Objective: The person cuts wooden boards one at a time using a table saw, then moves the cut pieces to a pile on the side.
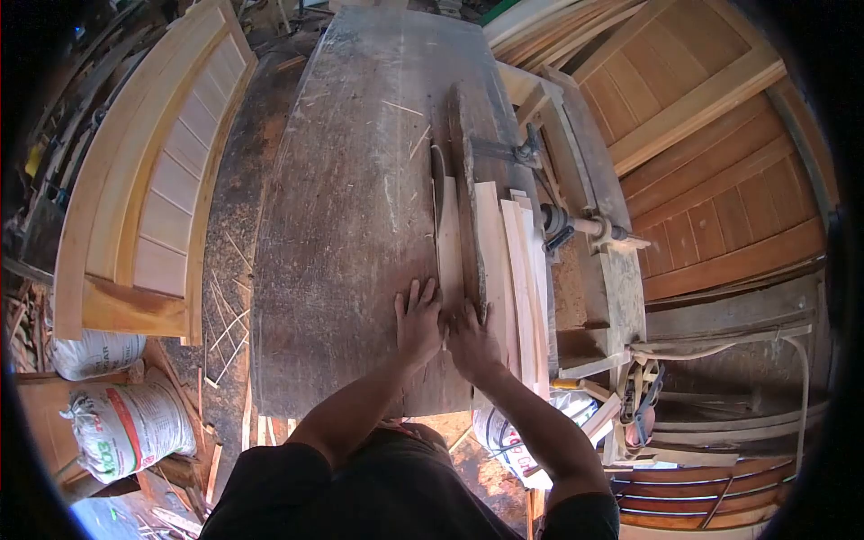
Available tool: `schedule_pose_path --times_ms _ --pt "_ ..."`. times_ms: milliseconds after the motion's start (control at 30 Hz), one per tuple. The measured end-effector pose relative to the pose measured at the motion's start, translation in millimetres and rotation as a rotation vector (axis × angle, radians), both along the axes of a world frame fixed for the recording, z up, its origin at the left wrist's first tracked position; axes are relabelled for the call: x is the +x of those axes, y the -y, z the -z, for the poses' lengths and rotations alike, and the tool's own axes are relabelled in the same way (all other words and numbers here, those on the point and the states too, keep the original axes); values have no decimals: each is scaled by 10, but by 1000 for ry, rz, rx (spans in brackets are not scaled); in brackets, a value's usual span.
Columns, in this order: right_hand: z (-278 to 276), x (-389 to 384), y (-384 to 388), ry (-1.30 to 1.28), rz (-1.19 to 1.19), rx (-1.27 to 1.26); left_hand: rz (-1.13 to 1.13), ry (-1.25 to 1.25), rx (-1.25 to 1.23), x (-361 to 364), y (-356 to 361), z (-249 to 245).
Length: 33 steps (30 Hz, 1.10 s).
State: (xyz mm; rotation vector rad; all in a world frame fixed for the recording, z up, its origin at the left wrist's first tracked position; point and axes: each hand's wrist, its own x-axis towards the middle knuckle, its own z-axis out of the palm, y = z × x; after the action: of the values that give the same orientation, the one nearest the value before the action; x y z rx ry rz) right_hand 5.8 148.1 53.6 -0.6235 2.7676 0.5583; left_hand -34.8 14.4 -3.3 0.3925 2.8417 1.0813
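Note:
A long, pale wooden strip (449,236) lies in the groove of the dark wooden workbench (342,207), its near end between my two hands. My left hand (418,326) rests on the bench top with fingers spread, its thumb side against the strip. Bent over the strip's near end is my right hand (472,340), against the raised dark board (467,189) that borders the groove. Some of its fingertips are hidden. A thin curled shaving (439,158) rises at the strip's far end. Right of the raised board lie several more pale strips (511,270).
A panelled wooden door (144,180) leans at the left, above filled sacks (126,427). Clamp-like fittings (589,227) stick out along the bench's right side. More panelled doors (711,162) stand at the right. Wood shavings (229,315) litter the floor.

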Motion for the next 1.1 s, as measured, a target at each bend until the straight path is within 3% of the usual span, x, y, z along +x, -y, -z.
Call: schedule_pose_path --times_ms 100,200,367,433,500,567,700,733,800,833,867,933,1067,1100 --pt "-140 -192 71 87 48 21 -17 -23 3 -158 -17 41" --pt "0 -185 78 11 103 -55 -25 -94 11 -223 -25 128" --pt "192 636 131 -41 220 -203 172 -152 40 417 174 -77" --pt "-161 1370 252 141 356 -308 370 -119 -13 978 340 -160" --pt "-88 2083 234 45 488 -586 478 -48 50 1432 517 -110" --pt "-8 2321 275 -43 800 -849 596 81 140 1583 710 -139" --pt "136 2355 323 55 1284 -1227 393 -95 263 1354 472 -273" --pt "281 2336 313 62 1203 -1243 364 -160 282 1237 396 -216" --pt "294 2401 269 171 1280 -1432 314 -253 330 1100 307 -33" --pt "191 2345 238 235 1302 -1528 304 -170 369 1086 334 -49" --pt "-282 2273 252 240 1349 -1516 290 -88 406 1077 375 -73" --pt "-568 2453 208 59 1286 -1498 298 -49 420 1082 502 -74" --pt "-487 2598 -142 -254 1144 -1566 449 -201 24 1216 541 -304" --pt "-539 2439 -260 -387 1037 -1395 495 -235 -43 1244 495 -317"
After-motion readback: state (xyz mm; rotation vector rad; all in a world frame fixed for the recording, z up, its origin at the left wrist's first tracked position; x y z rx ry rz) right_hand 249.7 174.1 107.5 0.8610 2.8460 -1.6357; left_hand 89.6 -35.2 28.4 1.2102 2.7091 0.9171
